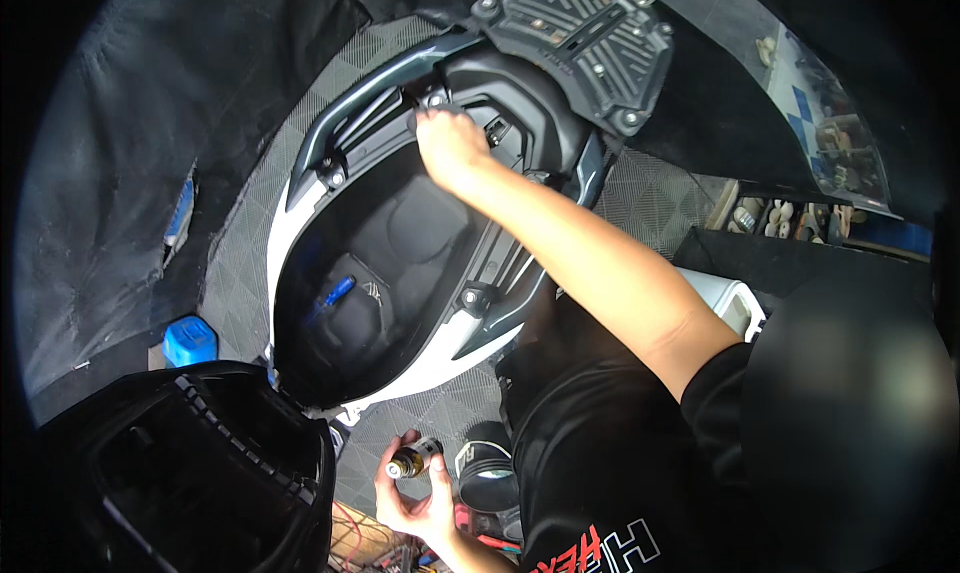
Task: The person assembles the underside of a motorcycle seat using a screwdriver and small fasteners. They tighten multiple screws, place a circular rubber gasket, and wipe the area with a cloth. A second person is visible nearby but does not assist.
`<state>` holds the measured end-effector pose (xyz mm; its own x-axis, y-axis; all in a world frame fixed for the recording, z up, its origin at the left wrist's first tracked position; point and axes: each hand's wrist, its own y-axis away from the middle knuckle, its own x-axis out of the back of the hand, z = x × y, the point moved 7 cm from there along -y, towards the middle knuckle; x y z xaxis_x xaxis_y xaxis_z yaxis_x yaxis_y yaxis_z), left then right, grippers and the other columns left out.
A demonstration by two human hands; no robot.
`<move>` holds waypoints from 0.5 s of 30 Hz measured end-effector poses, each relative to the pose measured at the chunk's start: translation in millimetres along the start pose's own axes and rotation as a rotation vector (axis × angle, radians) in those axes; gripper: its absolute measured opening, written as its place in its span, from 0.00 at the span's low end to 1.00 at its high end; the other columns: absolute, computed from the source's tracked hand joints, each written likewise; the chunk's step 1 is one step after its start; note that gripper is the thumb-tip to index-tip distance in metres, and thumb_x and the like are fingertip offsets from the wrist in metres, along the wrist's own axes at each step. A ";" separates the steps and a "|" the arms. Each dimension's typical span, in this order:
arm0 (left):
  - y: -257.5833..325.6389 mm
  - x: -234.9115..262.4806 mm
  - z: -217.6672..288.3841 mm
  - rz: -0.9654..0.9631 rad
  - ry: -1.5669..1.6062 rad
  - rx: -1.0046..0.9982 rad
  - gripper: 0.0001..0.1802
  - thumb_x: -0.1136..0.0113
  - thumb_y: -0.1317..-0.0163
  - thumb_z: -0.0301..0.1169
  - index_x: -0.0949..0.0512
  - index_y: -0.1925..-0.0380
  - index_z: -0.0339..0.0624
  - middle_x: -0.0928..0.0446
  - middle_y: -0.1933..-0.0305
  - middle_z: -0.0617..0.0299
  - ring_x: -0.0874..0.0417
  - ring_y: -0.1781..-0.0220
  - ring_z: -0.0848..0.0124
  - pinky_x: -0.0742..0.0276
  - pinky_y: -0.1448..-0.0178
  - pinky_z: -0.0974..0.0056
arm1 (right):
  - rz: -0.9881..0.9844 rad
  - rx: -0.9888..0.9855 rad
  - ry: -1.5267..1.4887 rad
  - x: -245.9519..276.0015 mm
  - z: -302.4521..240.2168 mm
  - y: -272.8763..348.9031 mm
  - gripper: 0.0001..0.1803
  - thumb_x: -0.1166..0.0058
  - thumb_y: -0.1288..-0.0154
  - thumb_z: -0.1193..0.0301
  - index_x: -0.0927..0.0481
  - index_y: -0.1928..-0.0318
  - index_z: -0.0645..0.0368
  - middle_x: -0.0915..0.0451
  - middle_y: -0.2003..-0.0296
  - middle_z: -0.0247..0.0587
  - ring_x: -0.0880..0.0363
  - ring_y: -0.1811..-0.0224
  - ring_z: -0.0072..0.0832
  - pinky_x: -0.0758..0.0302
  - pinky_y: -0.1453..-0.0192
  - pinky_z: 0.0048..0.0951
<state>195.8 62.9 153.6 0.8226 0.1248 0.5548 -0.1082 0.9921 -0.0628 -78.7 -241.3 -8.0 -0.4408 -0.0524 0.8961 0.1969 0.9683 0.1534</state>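
Black under-seat storage tub [400,243] of a scooter lay open, seat [190,463] raised. Right hand [450,145] pressed, fingers curled, on a bolt at the tub's rear rim. Left hand [420,498] gripped a small dark bottle [415,458] low beside the white side panel [440,363].

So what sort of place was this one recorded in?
Probably a scooter repair workshop. A scooter stands with its under-seat compartment open, on a ribbed mat floor, with a tray of small parts to the side.
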 end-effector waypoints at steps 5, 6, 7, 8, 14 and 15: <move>-4.0 16.9 12.0 0.131 0.075 -0.090 0.26 0.25 0.43 0.26 0.22 0.47 0.26 0.14 0.55 0.42 0.10 0.53 0.56 0.15 0.43 0.56 | 0.175 -0.205 -0.433 17.5 7.0 19.8 0.23 0.53 0.30 0.79 0.25 0.35 0.68 0.15 0.56 0.63 0.13 0.55 0.55 0.18 0.47 0.48; -2.1 17.8 9.5 0.152 0.096 -0.064 0.26 0.25 0.43 0.26 0.22 0.47 0.26 0.14 0.55 0.42 0.10 0.53 0.56 0.16 0.42 0.56 | 0.381 -0.064 -0.506 22.7 0.2 16.9 0.24 0.54 0.31 0.81 0.24 0.36 0.67 0.15 0.53 0.63 0.14 0.51 0.54 0.19 0.43 0.47; -3.3 16.1 10.5 0.140 0.049 -0.060 0.26 0.25 0.43 0.26 0.22 0.47 0.26 0.14 0.54 0.42 0.10 0.53 0.56 0.15 0.42 0.55 | 0.584 0.082 -0.576 25.3 -9.6 14.3 0.24 0.56 0.31 0.82 0.24 0.36 0.67 0.16 0.51 0.62 0.15 0.47 0.53 0.19 0.39 0.45; -2.8 15.6 10.9 0.117 -0.002 -0.045 0.26 0.25 0.43 0.26 0.22 0.47 0.26 0.14 0.54 0.42 0.10 0.53 0.56 0.15 0.42 0.55 | 0.639 0.247 -0.479 18.4 -22.9 13.1 0.26 0.57 0.32 0.82 0.27 0.34 0.68 0.21 0.41 0.62 0.20 0.37 0.49 0.24 0.30 0.41; 16.8 17.0 -0.5 0.095 -0.032 0.140 0.24 0.28 0.38 0.28 0.24 0.46 0.24 0.18 0.49 0.43 0.12 0.50 0.54 0.17 0.42 0.52 | 0.468 0.537 0.166 -34.6 -51.5 -7.3 0.24 0.53 0.32 0.74 0.25 0.37 0.70 0.24 0.36 0.55 0.28 0.30 0.47 0.33 0.23 0.41; 17.7 13.9 -3.1 0.073 -0.041 0.132 0.24 0.28 0.38 0.28 0.24 0.46 0.24 0.17 0.49 0.44 0.11 0.50 0.54 0.17 0.42 0.53 | 0.494 0.514 0.242 -30.2 -49.4 -11.2 0.22 0.54 0.31 0.73 0.23 0.40 0.71 0.22 0.39 0.55 0.26 0.33 0.46 0.31 0.26 0.42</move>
<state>207.1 82.2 157.7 0.7869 0.1935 0.5860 -0.2414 0.9704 0.0038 -24.4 -262.6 -16.3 -0.1906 0.4232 0.8857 -0.1380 0.8818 -0.4510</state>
